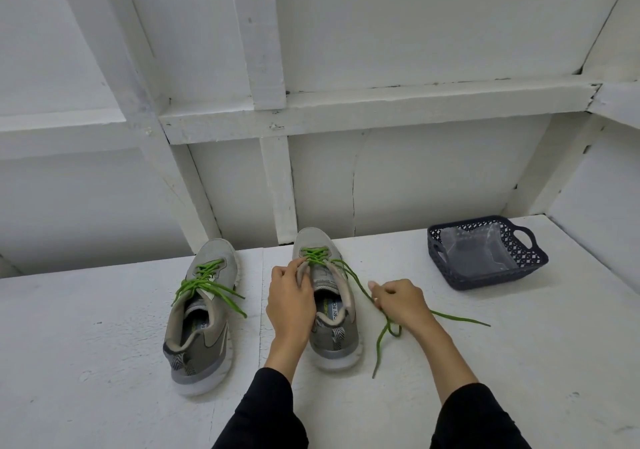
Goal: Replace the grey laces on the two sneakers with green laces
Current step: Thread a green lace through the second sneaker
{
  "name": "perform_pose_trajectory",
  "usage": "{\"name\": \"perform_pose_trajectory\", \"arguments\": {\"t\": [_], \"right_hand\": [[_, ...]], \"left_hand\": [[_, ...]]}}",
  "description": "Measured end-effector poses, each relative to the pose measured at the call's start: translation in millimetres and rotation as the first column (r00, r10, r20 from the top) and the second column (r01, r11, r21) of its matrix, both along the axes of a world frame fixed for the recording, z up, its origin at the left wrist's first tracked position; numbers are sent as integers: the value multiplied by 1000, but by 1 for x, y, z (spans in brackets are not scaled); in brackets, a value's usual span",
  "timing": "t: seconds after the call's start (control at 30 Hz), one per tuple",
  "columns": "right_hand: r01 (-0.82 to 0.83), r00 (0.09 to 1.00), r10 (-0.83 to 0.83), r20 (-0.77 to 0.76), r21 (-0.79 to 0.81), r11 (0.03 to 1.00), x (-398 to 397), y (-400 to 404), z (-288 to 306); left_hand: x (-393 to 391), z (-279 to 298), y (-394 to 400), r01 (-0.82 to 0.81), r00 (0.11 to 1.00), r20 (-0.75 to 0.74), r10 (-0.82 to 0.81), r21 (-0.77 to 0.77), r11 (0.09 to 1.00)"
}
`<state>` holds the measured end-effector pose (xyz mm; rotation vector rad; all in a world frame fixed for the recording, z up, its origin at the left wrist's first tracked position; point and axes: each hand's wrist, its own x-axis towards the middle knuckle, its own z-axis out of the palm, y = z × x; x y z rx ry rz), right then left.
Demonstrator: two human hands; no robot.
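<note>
Lace [349,273] | pinched in right grip [398,301] | left grip [291,296] holds sneaker [332,310] tongue

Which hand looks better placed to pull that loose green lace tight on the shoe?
Probably the right hand: it already pinches the loose green lace beside the right sneaker, while the left hand steadies the eyelets.

Two bare hands, left hand [290,296] and right hand [401,301], no rings, watch or gloves visible. Both forearms in black long sleeves [266,414], plain fabric, cuffs pushed up past the wrists. No markings on sleeves.
</note>
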<state>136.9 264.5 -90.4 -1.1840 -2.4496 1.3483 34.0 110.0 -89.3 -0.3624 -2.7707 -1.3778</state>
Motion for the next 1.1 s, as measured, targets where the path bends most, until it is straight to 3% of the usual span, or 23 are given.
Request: {"name": "perform_pose_trajectory", "arguments": {"t": [0.2,0.33,0.47,0.6,0.77,0.93,1.03,1.1], "right_hand": [[-5,996,21,-92,166,986,-13,-6,2],[-129,973,135,-189,44,991,-37,-17,9],[-233,968,235,-86,39,972,-52,-23,5],[-114,971,139,-194,133,985,-51,-25,-4],[-33,996,65,-56,447,894,-47,-31,-1],[-80,997,61,54,521,850,-47,-25,3],[64,994,-1,-107,586,808,-42,-17,10],[82,983,21,-185,533,842,-39,-11,18]], "left_hand": [[1,4,-4,-2,998,-61,-3,-76,997],[0,4,-4,7,997,-75,-16,-122,992],[-3,2,-5,0,998,-58,-8,-132,991],[-2,1,-2,-22,999,-51,16,-103,994],[1,2,1,-32,998,-56,25,-110,993],[-1,2,-1,-29,999,-39,23,-135,990],[-2,1,-2,-13,999,-38,8,-135,991],[-3,1,-2,1,999,-35,-5,-131,991]]}}
